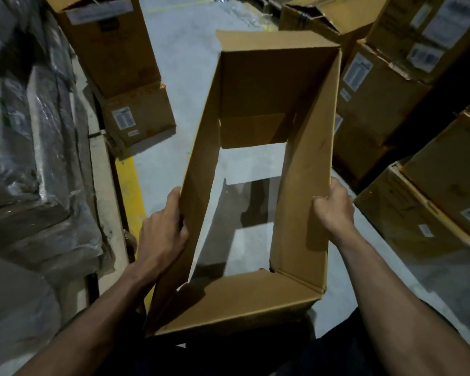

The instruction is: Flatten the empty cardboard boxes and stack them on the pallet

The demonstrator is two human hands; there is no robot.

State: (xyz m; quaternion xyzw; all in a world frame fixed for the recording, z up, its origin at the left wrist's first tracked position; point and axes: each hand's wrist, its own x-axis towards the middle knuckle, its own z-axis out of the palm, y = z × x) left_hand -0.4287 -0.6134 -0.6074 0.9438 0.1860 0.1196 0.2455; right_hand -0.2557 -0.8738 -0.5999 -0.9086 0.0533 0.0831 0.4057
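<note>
Your left hand (163,229) and right hand (334,207) each gripped a long wall of the open-ended box (304,185); uneven pressure risked twisting it instead of folding it flat.

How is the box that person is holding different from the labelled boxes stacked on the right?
The held box is open at both ends, with floor showing through it, gripped by the left hand and right hand. The stacked boxes look closed and carry white labels; none shows on the held box. All are brown cardboard.
</note>
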